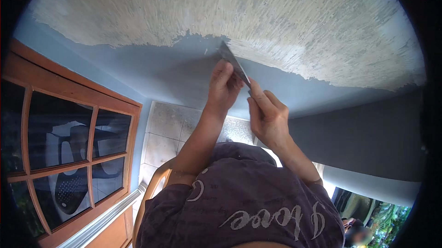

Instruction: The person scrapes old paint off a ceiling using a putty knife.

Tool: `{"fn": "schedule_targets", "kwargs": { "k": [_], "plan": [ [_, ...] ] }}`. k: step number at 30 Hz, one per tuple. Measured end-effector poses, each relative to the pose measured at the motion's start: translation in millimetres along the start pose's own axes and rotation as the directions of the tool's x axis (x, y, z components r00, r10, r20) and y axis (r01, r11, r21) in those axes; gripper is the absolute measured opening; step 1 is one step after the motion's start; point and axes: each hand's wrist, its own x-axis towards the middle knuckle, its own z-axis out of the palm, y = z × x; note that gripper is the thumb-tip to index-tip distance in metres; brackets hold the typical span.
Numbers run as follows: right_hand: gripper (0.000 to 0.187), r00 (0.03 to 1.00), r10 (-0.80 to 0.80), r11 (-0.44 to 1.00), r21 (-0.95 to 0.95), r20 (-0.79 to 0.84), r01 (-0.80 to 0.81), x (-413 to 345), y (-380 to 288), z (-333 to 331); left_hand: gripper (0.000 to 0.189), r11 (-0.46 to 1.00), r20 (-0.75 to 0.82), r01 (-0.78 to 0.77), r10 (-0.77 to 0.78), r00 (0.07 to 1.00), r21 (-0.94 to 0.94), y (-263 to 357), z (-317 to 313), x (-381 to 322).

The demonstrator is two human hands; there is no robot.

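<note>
My right hand (269,116) grips a broad metal scraper (234,60) by its handle end, its blade slanting up and left. Beside the blade's lower left side is my left hand (224,84), fingers curled; whether it holds or only touches the blade is partly hidden. The blade's far corner lies close to the ragged border on the wall (179,72), in front of the smooth blue-grey paint. Above that border, the surface is a rough, streaky cream-white layer (241,9).
A wooden door with glass panes (91,137) stands at the left. Behind me curves a chair's arm (152,186). Floor tiles (165,123) show below the wall. A dark grey wall panel (359,137) is at the right; another person (357,236) appears at the lower right, near greenery.
</note>
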Motion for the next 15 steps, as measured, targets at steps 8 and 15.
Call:
{"fn": "schedule_targets", "kwargs": {
  "k": [8,15],
  "plan": [
    [0.048,0.999,0.025,0.997,-0.067,-0.036,-0.027,-13,6,-12,0.015,0.994,0.126,0.096,-0.088,0.988,-0.059,-18,1,2],
    [0.045,0.998,-0.043,0.999,-0.027,-0.034,0.042,-5,6,0,0.012,0.995,0.053,0.044,-0.040,0.998,-0.087,-5,-9,1]
  ]
}}
